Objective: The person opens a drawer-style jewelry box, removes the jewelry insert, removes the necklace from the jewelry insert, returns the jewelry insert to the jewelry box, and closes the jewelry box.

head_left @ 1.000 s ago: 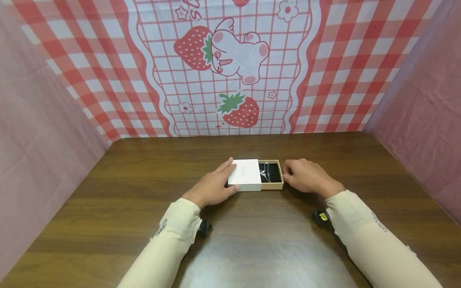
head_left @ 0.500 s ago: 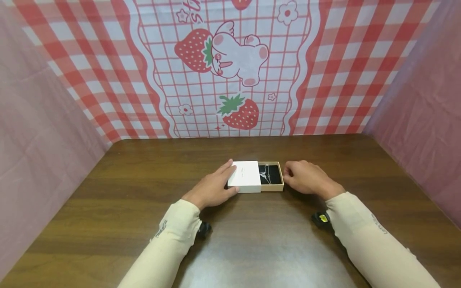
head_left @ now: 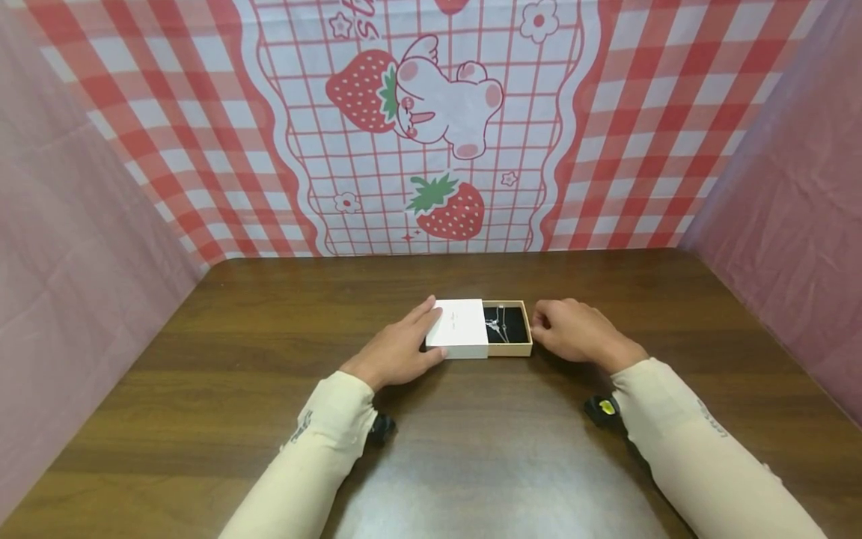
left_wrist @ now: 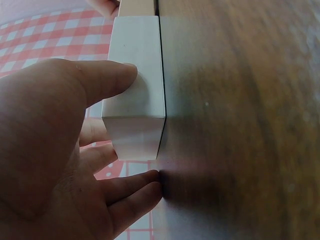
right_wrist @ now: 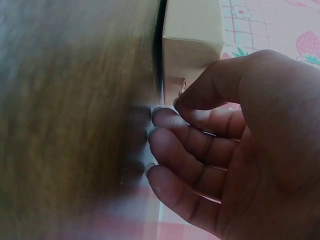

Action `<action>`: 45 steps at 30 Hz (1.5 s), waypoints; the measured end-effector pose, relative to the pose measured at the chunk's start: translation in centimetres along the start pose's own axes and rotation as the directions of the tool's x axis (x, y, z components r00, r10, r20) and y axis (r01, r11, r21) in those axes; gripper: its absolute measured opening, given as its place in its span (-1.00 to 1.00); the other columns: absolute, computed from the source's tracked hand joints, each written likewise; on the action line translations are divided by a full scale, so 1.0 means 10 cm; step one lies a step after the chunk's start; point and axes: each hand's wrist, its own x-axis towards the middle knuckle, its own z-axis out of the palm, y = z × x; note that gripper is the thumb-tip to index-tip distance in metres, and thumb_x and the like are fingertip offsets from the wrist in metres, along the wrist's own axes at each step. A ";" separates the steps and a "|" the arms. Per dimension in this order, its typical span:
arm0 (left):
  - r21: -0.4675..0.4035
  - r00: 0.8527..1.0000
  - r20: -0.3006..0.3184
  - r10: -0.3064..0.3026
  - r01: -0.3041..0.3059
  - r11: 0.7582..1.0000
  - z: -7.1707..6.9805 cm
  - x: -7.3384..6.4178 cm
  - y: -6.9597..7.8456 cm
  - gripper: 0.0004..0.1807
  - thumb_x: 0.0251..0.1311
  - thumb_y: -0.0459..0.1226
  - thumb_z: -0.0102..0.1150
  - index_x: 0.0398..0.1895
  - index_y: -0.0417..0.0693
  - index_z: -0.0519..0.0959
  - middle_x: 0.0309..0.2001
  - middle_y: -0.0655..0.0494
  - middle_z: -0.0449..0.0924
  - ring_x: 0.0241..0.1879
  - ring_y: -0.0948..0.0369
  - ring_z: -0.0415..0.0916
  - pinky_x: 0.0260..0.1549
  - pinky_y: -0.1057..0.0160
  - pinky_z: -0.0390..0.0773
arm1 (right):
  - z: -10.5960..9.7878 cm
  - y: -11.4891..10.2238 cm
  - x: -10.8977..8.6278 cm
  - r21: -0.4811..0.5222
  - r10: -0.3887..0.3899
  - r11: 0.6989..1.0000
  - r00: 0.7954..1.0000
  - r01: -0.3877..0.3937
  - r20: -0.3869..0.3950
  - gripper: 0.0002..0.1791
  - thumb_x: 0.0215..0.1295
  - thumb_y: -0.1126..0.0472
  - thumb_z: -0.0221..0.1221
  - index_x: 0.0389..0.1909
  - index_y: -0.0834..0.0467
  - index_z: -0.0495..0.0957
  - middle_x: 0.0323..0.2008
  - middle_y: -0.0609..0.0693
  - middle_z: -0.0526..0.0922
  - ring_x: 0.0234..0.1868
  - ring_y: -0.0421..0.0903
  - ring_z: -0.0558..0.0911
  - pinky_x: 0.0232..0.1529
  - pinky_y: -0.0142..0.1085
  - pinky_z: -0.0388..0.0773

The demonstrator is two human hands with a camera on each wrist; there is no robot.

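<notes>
A white jewelry box sleeve (head_left: 462,326) lies on the table, with its tan drawer (head_left: 509,349) pulled partway out to the right. Inside, on black lining, is a silver chain with a small pendant (head_left: 497,327); the sleeve hides the drawer's left part. My left hand (head_left: 399,349) grips the sleeve's left end, thumb on the near side as the left wrist view shows, other fingers around the far side. At the drawer's right end, my right hand (head_left: 578,331) pinches a small pull tab (right_wrist: 183,86) between thumb and index finger; its other fingers are curled near the tabletop.
The brown wooden table (head_left: 431,449) reaches back to a red-and-white checked cloth (head_left: 626,127) printed with strawberries. Pink cloth hangs at the left (head_left: 74,224) and right (head_left: 774,209) sides. A dark wrist device (head_left: 601,410) sits under the right sleeve cuff.
The drawer has slid very slightly further right out of the sleeve, my right hand moving with it. My left hand and the white sleeve have stayed in place.
</notes>
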 end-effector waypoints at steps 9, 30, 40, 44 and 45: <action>-0.002 1.000 0.007 -0.001 0.001 1.000 0.00 0.00 0.00 -0.19 0.39 0.05 0.11 0.60 0.03 0.09 0.61 0.13 -0.13 0.50 0.11 0.06 0.40 0.06 0.18 | 0.00 0.01 0.00 -0.006 0.010 1.000 1.000 -0.010 -0.003 -0.91 0.30 0.15 0.17 -0.37 0.05 0.55 -0.51 -0.08 0.50 -0.45 -0.10 0.48 -0.43 -0.20 0.40; -0.009 0.999 0.025 -0.025 0.025 1.000 -0.01 0.01 0.00 -0.18 0.39 0.07 0.10 0.61 0.06 0.06 0.62 0.18 -0.17 0.52 0.15 0.00 0.42 0.08 0.13 | -0.01 0.02 0.02 0.000 0.009 1.000 1.000 -0.009 -0.007 -0.92 0.29 0.16 0.17 -0.39 0.06 0.56 -0.51 -0.08 0.51 -0.46 -0.10 0.48 -0.44 -0.19 0.40; -0.008 0.999 0.023 -0.023 0.023 1.000 0.00 0.01 -0.01 -0.18 0.39 0.06 0.11 0.61 0.06 0.06 0.61 0.18 -0.17 0.52 0.14 0.02 0.41 0.08 0.14 | -0.03 0.06 0.00 -0.010 0.014 1.000 1.000 -0.014 -0.013 -0.91 0.30 0.15 0.16 -0.39 0.05 0.55 -0.50 -0.08 0.52 -0.45 -0.10 0.48 -0.42 -0.17 0.41; -0.011 1.000 0.019 -0.021 0.021 1.000 0.00 0.01 0.00 -0.18 0.39 0.06 0.11 0.60 0.05 0.07 0.61 0.16 -0.16 0.51 0.13 0.03 0.42 0.07 0.14 | -0.04 0.07 -0.01 -0.002 0.016 1.000 1.000 -0.016 -0.011 -0.90 0.31 0.14 0.16 -0.38 0.05 0.55 -0.49 -0.08 0.52 -0.45 -0.10 0.48 -0.42 -0.18 0.40; -0.010 1.000 0.020 -0.023 0.023 1.000 0.00 0.01 0.00 -0.18 0.39 0.06 0.11 0.60 0.06 0.07 0.61 0.17 -0.16 0.52 0.14 0.03 0.42 0.07 0.14 | -0.04 0.07 -0.01 -0.001 0.016 1.000 1.000 -0.016 -0.009 -0.90 0.31 0.14 0.16 -0.37 0.06 0.55 -0.49 -0.08 0.51 -0.45 -0.10 0.48 -0.43 -0.18 0.40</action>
